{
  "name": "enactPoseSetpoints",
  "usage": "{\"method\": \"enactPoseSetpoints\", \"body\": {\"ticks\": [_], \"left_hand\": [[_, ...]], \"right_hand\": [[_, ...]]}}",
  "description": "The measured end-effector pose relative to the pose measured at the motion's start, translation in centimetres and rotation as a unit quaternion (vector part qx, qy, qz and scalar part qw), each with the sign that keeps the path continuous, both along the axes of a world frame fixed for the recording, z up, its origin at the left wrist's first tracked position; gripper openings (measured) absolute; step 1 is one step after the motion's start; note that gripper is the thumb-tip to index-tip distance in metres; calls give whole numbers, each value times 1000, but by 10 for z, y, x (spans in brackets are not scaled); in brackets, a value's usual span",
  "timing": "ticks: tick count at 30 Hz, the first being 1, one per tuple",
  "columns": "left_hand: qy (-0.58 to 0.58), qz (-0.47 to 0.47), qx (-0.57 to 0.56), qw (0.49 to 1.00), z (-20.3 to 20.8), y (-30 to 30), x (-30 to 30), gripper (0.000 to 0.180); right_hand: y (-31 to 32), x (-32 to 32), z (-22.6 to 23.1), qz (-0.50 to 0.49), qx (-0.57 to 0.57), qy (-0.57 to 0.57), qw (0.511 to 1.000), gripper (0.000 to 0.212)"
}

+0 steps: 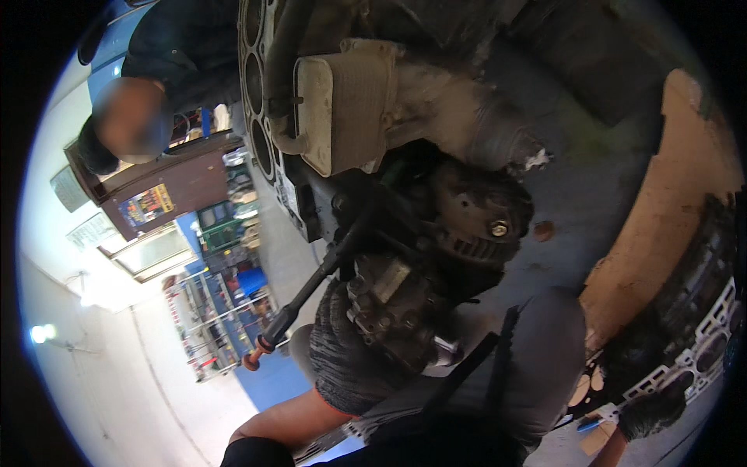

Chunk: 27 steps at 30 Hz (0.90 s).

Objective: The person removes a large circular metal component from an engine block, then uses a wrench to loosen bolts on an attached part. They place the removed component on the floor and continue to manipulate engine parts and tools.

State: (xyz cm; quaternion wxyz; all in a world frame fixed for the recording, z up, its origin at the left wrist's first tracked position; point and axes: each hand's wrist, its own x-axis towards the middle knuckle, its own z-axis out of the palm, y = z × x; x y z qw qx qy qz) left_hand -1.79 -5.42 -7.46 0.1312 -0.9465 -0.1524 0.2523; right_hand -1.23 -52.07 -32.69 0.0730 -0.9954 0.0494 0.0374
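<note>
My left hand [350,358], in a dark knitted glove, is wrapped round the side of a grimy pulley-less metal unit [397,307], which looks like a compressor, low on an engine. Just above that unit sits a dirty alternator [475,210]. A black tube [299,303] with an orange-brown end slants out past my left hand. At the lower right, my right hand [657,409], also in a dark glove, reaches down beside a pale metal gasket [685,362]. Its fingers are mostly hidden in shadow, and a small blue-tipped object [595,425] lies by the wrist.
A finned oil cooler [342,113] and the engine block's open bores [255,82] stand above. Cardboard [634,226] with a dark engine part lies at the right. Another person [167,66] is at the upper left, near a shelf rack [218,315] of parts.
</note>
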Motion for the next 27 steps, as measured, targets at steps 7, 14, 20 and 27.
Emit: {"method": "enactPoseSetpoints", "body": {"ticks": [7,14,20,27], "left_hand": [[-149,42,-59,986,-2,3,-16,98],[-298,74,-72,949,-1,1,-30,72],[-319,4,-46,947,-2,6,-36,49],[-343,19,-158,926,15,26,-62,86]], "right_hand": [[4,-4,14,40,-156,-28,986,47],[17,-16,20,-101,-89,-85,987,46],[20,-24,35,-168,15,-84,982,54],[13,-32,14,-97,-65,-72,991,57]]}}
